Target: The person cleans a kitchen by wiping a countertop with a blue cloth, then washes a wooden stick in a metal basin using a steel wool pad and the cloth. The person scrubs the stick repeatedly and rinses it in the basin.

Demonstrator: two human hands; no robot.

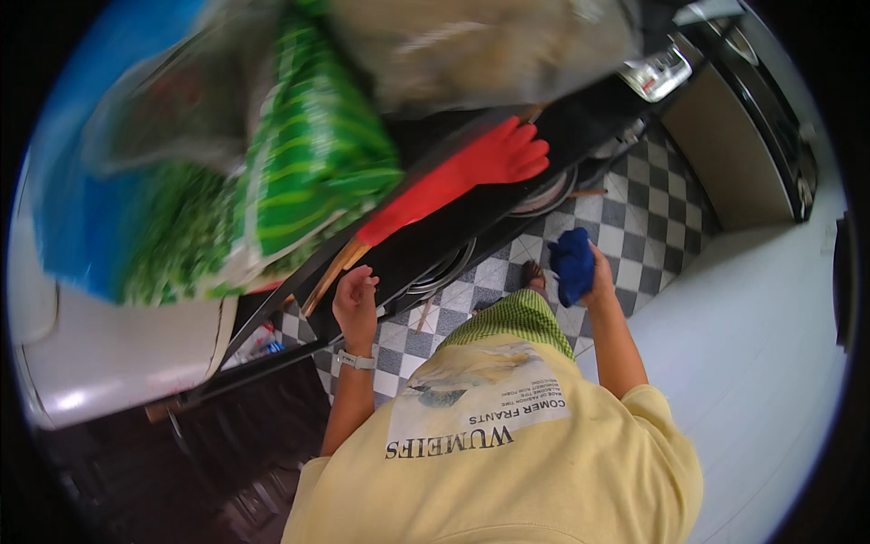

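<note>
In my right hand (601,277) is a bunched dark blue cloth (572,266), held over the checkered floor. My left hand (356,299) has nothing in it, its fingers loosely curled and apart. It is beside a wooden stick (334,277) that sticks out from the cuff of a red rubber glove (462,178). The glove lies along a dark shelf or rack (435,221), its fingers pointing away to the right. Beneath that edge, near my left hand, shows the rim of a round metal pan or lid (445,272).
Plastic bags crowd the upper left: a green striped one (319,156), a blue one (81,224) and a clear one (489,54). A white rounded appliance (122,347) stands at left. A pale wall (741,340) and a cabinet-like unit (727,149) bound the right. Checkered tiles (632,204) cover the floor.
</note>
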